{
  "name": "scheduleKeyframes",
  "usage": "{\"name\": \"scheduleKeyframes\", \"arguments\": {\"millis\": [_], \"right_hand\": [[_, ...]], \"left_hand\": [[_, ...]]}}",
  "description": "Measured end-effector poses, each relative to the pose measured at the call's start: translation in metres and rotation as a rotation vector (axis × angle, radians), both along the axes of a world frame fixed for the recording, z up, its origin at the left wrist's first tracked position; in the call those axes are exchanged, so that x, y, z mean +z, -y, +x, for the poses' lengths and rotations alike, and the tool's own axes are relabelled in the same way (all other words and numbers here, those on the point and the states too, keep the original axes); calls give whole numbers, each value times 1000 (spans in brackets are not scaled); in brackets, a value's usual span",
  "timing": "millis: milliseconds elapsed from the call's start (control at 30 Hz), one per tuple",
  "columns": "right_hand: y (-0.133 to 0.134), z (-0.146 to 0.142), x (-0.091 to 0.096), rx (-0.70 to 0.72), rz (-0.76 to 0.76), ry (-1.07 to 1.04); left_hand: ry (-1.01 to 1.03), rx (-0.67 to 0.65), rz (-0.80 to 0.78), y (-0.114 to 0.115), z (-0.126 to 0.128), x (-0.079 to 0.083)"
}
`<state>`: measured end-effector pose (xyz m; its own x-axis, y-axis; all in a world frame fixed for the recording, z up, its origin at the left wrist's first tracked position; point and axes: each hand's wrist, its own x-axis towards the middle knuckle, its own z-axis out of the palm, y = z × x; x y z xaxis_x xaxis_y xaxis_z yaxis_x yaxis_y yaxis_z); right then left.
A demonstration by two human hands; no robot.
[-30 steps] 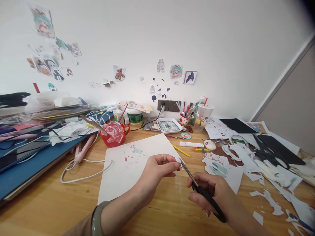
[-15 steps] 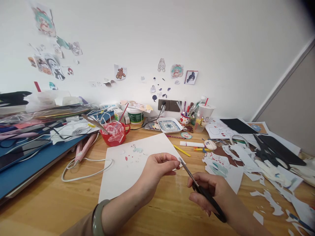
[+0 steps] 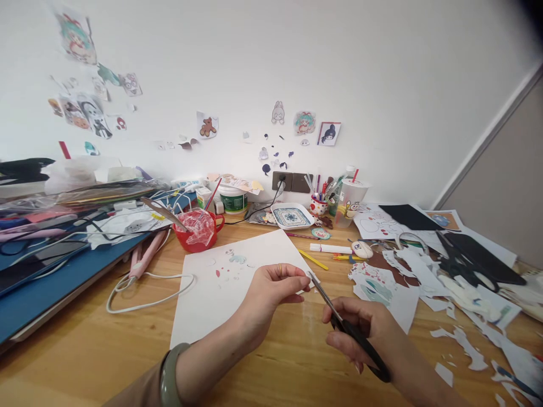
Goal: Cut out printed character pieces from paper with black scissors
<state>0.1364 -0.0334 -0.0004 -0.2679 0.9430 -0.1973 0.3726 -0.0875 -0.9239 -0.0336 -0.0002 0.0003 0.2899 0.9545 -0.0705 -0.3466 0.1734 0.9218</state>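
My left hand [image 3: 278,288] is closed in a pinch on a tiny paper piece [image 3: 310,275], mostly hidden by the fingertips. The tips of the scissors [image 3: 327,302] meet that piece, and their blades look nearly closed. Black scissor handles sit in the grip of my right hand [image 3: 360,328]. Below and left of my left hand lies a white paper sheet [image 3: 199,305]. Several small coloured cut-outs, one of them a pale teal shape [image 3: 237,258], rest on its upper part.
A red cup [image 3: 197,229] with crumpled plastic stands behind the sheet. At the back are a patterned square dish [image 3: 292,216] and a clear drink cup [image 3: 351,203]. Paper scraps [image 3: 464,345] and other black scissors [image 3: 466,263] lie to the right. A white cable [image 3: 148,310] loops at left.
Both hands stay almost in place. A small white scrap now shows on the table just past the scissor tips; otherwise little differs.
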Motion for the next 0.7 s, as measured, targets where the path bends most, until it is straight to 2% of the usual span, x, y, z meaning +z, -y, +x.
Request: {"name": "scheduleKeyframes", "arguments": {"millis": [700], "right_hand": [[0,3,1,52,-31,-64]], "left_hand": [[4,-59,-6,-1,0,0]]}}
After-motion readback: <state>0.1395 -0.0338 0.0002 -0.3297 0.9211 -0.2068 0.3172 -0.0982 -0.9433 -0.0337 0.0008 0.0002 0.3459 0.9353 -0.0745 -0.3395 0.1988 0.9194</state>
